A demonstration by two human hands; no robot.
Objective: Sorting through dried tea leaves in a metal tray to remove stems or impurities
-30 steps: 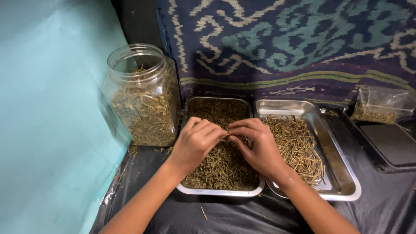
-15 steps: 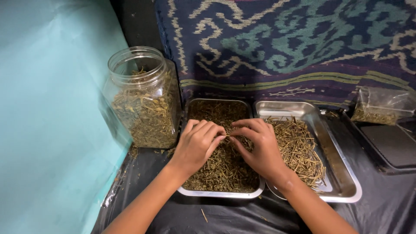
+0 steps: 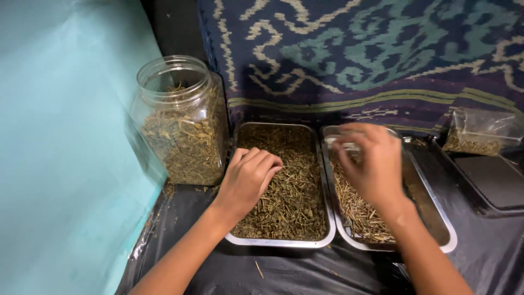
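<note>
Our left-hand fingers (image 3: 261,164) are curled loosely down into the dried herb bits, pressing into the pile but not visibly pinching anything. The left hand (image 3: 248,180) rests in the left shallow steel tray (image 3: 284,240), which is filled with a bed of short brown-green dried herb pieces (image 3: 289,196).

Over to the right hand (image 3: 368,164): it hovers blurred above the right shallow steel tray (image 3: 436,218), fingers bunched toward something pale at their tips. We cannot tell whether it grips a stalk or has let go. Below it lies a heap of longer pale straw-like stems (image 3: 357,210), leaving the tray's far side bare.

We judge this to be the sorting step: stems picked out of the left tray and carried across to the right one. The next move calls for a fine pinch on a single stem among the mixed pieces, without dragging leaf bits along.

Just left of the trays stands a clear plastic jar (image 3: 183,125), lidless, mostly full of the same herb. Far right sits a small clear bag of herb (image 3: 480,134) by a dark flat tray (image 3: 494,183). All of it rests on black plastic sheeting (image 3: 229,267), with a patterned blue woven cloth (image 3: 371,49) behind and a teal wall (image 3: 60,147) at left.
</note>
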